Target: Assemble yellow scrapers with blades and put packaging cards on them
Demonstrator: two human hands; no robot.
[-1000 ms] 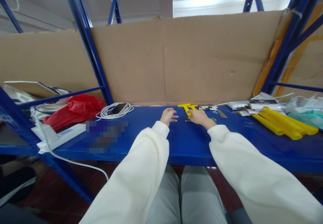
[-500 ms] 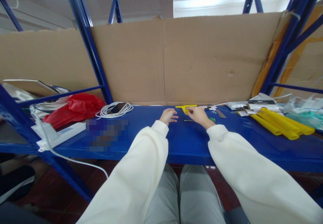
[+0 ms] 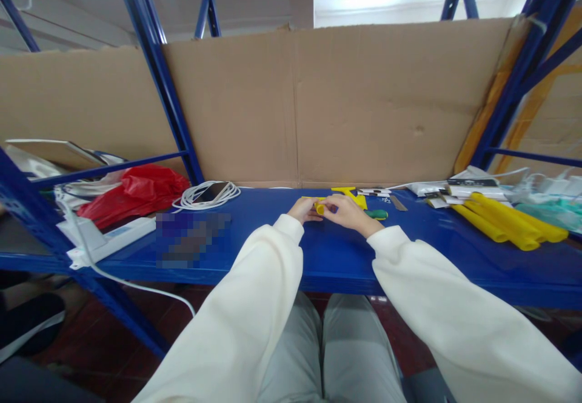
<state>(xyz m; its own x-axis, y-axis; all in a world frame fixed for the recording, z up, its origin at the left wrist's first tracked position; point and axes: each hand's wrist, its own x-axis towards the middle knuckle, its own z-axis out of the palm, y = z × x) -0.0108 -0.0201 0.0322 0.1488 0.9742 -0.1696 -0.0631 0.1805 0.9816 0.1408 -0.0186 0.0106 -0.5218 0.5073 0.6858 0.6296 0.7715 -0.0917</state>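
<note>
Both hands meet over the middle of the blue shelf [image 3: 336, 257]. Between them is a small yellow piece [image 3: 320, 208] with a rounded end facing me. My left hand [image 3: 305, 209] is closed on its left side, and my right hand [image 3: 348, 212] pinches it from the right. Just behind my right hand lies a yellow T-shaped part [image 3: 348, 191], partly hidden by the fingers. A green-handled screwdriver [image 3: 377, 214] rests to the right of that hand. Beyond it are a flat metal strip [image 3: 399, 203] and some small white pieces [image 3: 375, 191].
Several yellow tubes [image 3: 509, 221] and white packets [image 3: 473, 186] lie at the right. On the left are a coiled white cable [image 3: 207, 197], a red bag [image 3: 136, 194] and a white power strip [image 3: 122, 239]. A cardboard panel [image 3: 295, 106] stands behind.
My right hand has moved left to meet my left hand, whose fingers have closed. A yellow piece is now between them, and the yellow T-shaped part lies behind the right hand.
</note>
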